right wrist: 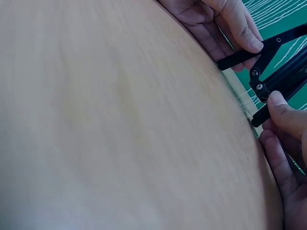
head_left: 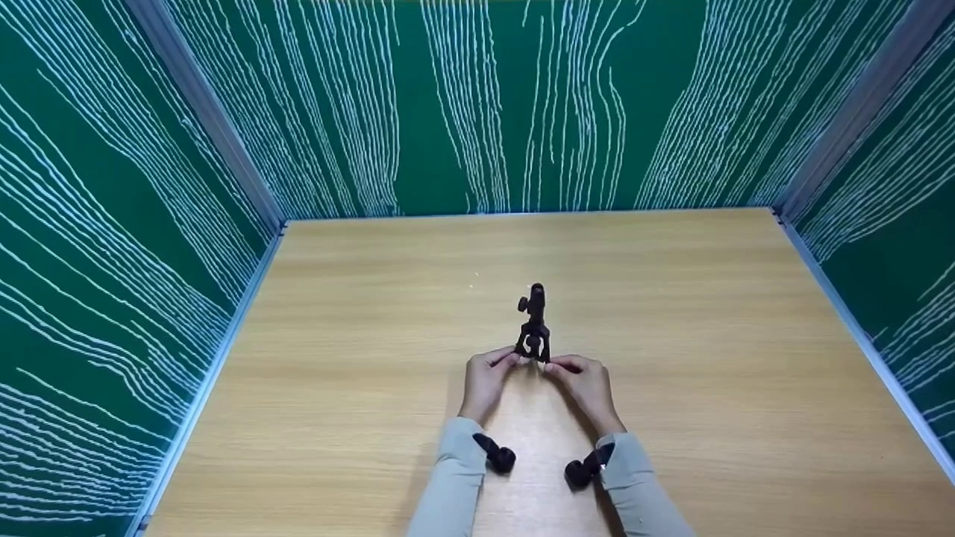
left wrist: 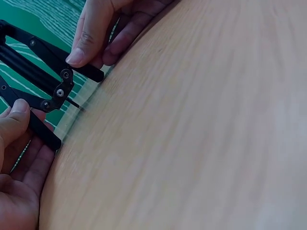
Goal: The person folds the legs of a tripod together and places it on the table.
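A small black tripod [head_left: 536, 317] stands upright near the middle of the table, a round knob [head_left: 522, 304] jutting from the left of its upper part. My left hand [head_left: 486, 382] pinches one of its legs [left wrist: 45, 132] near the foot, thumb on top and fingers beneath. On the other side, my right hand [head_left: 588, 388] pinches another leg [right wrist: 263, 115] in the same way. Hinged braces [left wrist: 60, 93] join the spread legs to the dark centre column [left wrist: 29, 69]. Both hands rest low, close to the tabletop.
The light wooden table [head_left: 358, 298] is bounded by green panels [head_left: 418, 112] with wavy white lines at the back and sides. Grey metal posts [head_left: 209, 112] mark the back corners. A black wrist camera [head_left: 501, 459] sits on each sleeve. Tiny white specks lie beyond the tripod.
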Tool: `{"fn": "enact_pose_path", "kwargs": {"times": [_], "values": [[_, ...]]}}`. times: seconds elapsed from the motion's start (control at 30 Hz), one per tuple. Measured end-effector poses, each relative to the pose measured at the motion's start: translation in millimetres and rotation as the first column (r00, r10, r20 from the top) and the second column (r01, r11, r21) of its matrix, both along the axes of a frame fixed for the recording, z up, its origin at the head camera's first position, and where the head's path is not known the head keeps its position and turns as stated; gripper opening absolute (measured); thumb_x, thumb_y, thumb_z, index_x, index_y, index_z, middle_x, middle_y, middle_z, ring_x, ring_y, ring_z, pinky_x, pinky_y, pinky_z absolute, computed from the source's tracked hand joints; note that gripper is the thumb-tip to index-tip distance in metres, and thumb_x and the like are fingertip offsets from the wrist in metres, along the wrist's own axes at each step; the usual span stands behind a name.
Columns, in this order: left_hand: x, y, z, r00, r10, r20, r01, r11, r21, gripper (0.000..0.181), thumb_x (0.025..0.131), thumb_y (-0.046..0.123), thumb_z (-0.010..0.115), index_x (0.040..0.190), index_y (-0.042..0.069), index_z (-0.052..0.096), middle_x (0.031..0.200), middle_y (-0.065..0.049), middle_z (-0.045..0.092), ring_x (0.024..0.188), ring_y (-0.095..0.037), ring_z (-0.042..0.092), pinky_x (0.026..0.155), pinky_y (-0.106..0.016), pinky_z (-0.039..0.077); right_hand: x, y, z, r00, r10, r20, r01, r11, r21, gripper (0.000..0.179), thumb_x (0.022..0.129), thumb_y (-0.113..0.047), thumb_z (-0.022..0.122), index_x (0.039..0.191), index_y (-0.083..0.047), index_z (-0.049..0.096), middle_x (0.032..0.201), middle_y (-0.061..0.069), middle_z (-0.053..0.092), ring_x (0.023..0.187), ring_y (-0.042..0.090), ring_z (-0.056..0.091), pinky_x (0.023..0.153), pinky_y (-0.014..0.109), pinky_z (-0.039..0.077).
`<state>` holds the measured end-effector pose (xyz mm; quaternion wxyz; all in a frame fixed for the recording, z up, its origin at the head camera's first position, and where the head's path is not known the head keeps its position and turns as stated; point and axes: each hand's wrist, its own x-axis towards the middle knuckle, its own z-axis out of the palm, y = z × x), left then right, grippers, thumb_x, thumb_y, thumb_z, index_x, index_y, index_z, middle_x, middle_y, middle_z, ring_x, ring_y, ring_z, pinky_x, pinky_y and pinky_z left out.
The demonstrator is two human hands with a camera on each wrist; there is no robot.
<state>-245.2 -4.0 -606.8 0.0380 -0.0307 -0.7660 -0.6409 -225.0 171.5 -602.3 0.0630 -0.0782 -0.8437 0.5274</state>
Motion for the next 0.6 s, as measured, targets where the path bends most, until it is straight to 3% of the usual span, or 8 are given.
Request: {"fn": "enact_pose_path", "kwargs": {"times": [0.37, 0.6], "values": [[-0.3, 2.5, 6.4, 1.0, -0.005, -0.004, 0.004, 0.999, -0.043, 0.022, 0.087, 0.016, 0.068, 0.103, 0.002, 0.074, 0.103, -0.013, 0.073, 0.101, -0.022, 0.069, 0.089, -0.027, 0.054, 2.2, 0.1, 2.8, 1.0, 0.004, -0.016, -0.004, 1.0, -0.006, 0.016, 0.076, -0.018, 0.081, 0.089, -0.008, 0.077, 0.093, 0.01, 0.075, 0.094, 0.026, 0.069, 0.089, 0.037, 0.052], [-0.4, 0.8, 9.1, 1.0, -0.024, 0.002, 0.024, 0.998, -0.058, 0.02, 0.088, 0.015, 0.067, 0.102, 0.003, 0.075, 0.102, -0.011, 0.074, 0.099, -0.02, 0.069, 0.089, -0.026, 0.054, 3.3, 1.8, 4.2, 0.999, 0.03, 0.031, -0.029, 0.999, -0.033, 0.016, 0.076, -0.017, 0.081, 0.09, -0.009, 0.077, 0.094, 0.01, 0.075, 0.095, 0.026, 0.068, 0.092, 0.039, 0.051]]}}
